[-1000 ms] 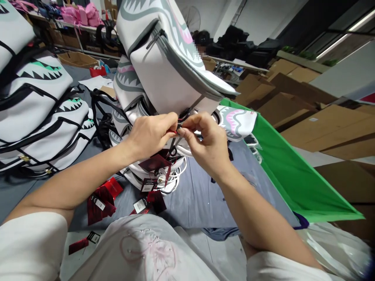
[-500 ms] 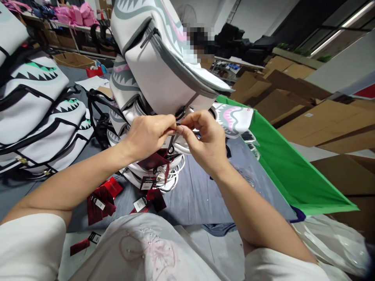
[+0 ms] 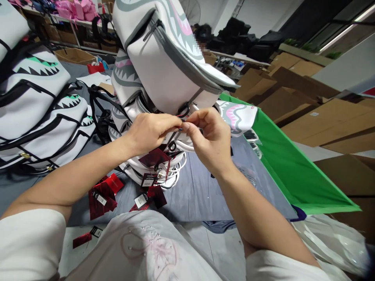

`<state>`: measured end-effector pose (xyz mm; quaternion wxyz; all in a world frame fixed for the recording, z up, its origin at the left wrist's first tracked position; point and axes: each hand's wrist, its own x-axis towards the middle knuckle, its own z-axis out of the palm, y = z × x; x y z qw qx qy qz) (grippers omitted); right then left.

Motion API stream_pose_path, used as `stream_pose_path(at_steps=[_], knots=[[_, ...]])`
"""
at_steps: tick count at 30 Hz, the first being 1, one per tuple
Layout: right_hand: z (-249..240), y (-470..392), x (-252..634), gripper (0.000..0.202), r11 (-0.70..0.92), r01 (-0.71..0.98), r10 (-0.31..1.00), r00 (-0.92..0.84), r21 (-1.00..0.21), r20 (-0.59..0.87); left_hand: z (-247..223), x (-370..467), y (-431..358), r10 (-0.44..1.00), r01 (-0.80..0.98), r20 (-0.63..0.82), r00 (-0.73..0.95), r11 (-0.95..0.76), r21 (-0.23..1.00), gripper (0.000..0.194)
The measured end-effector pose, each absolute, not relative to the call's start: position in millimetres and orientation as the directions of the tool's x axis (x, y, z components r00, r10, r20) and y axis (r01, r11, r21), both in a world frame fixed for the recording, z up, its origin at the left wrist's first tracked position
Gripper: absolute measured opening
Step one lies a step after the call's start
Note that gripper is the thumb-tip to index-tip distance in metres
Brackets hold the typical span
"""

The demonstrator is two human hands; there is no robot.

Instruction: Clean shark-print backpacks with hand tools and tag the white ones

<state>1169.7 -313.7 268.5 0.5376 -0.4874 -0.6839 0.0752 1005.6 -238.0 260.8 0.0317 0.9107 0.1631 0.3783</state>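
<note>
1. At the bench's (image 3: 195, 195) left side, white bags (image 3: 26, 117) with black trim and green-and-black teeth prints lie stacked, straps and piping showing between them.
2. Near the front edge, left of centre, red tags (image 3: 103, 203) lie in a loose cluster. One more red tag (image 3: 82, 240) is on a pale surface below that edge.
3. Over the bench's middle, the left hand (image 3: 149, 130) has its thumb and forefinger drawn together, no gap showing. They pinch a small piece nearly all covered by the fingertips; I cannot tell just what it is.
4. Above and behind the hands, the top bag (image 3: 166, 76), white with grey trim, leans tilted on a pile of similar bags (image 3: 126, 76). A black loop (image 3: 183, 114) at its lower part is just over the fingertips. Below, dark red and black tags (image 3: 155, 157) and white cords (image 3: 176, 175) hang along the pile.
5. The right hand (image 3: 211, 136) meets the left at the tips, thumb and forefinger pressed closed on the same small piece, the other fingers curled.
6. By the right edge, a pink-and-grey print bag (image 3: 238, 117) sticks out beyond the pile.
7. Along the right edge runs green cloth (image 3: 304, 175); cartons (image 3: 316, 125) stand past it.
</note>
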Motion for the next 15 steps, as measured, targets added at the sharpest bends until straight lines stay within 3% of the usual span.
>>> stream_pose_path(at_steps=[5, 11, 15], knots=[[261.3, -312.4, 1171.5, 0.018, 0.508, 0.575, 0.753, 0.064, -0.641, 0.655, 257.8, 1009.3, -240.2, 0.372, 0.362, 0.714, 0.593, -0.915, 0.176, 0.025], [253.4, -311.2, 1175.1, 0.019, 0.449, 0.650, 0.769, 0.069, -0.613, 0.636, 255.8, 1010.6, -241.0, 0.378, 0.299, 0.669, 0.640, -0.925, 0.236, 0.029], [249.7, -305.6, 1172.4, 0.019, 0.352, 0.659, 0.792, 0.169, -0.665, 0.586, 254.9, 1015.1, -238.2, 0.456, 0.429, 0.656, 0.601, -0.877, 0.216, 0.035]])
